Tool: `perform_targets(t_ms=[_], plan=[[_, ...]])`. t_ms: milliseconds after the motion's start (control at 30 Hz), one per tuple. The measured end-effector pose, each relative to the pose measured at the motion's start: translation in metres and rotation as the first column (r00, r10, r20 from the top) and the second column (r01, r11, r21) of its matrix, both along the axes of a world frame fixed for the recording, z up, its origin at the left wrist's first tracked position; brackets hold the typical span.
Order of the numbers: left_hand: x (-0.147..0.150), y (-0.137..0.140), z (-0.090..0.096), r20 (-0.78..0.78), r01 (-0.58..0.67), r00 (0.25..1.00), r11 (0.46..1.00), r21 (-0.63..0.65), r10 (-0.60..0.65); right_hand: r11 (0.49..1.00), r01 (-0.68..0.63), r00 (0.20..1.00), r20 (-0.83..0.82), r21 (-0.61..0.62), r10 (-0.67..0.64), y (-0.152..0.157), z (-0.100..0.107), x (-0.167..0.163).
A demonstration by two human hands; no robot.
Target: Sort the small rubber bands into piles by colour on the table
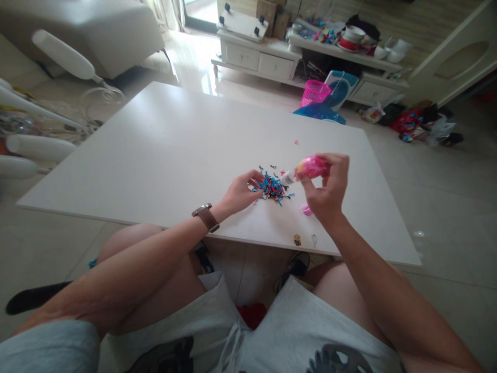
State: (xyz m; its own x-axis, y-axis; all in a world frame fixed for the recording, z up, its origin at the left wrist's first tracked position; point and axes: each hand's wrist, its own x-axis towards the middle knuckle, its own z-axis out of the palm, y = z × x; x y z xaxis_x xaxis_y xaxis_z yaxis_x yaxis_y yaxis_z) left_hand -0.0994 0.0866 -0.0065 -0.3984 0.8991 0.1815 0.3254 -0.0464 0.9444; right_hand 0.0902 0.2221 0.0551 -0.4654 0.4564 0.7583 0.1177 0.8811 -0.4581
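My right hand (pixel 330 186) grips a shiny pink rounded object (pixel 311 167) that looks like a small plastic bottle or wrapped toy. Its white end (pixel 288 178) tilts down to the left, at the edge of a pile of short blue, red and black cords (pixel 274 187). My left hand (pixel 244 190) is at the left side of this pile, thumb and fingers apart, with the fingertips against the cords. Below my right hand lies a small pink cap-like piece (pixel 307 210). Nearer the table's front edge are a small yellow cartoon figure (pixel 297 240) and a clear little piece (pixel 314 239).
The white table (pixel 186 140) extends far to the left. A tiny pink ring (pixel 296 142) lies beyond the pile, with a few dark loops (pixel 273 166) nearer it. Past the far edge stand a blue chair or stool (pixel 320 112) and a pink basket (pixel 315 93).
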Motion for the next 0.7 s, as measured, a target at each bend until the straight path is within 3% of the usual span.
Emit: perform_targets(t_ms=[500,700], plan=[[0.001,-0.001,-0.002,0.002,0.003,1.000,1.000,0.003,-0.003,0.994,0.001,0.999,0.048,-0.114,0.004,-0.004,-0.015,-0.004],[0.006,-0.001,0.007,-0.036,0.067,0.997,0.995,0.068,-0.065,0.989,-0.107,0.988,0.097,-0.101,0.116,-0.015,-0.014,-0.009]])
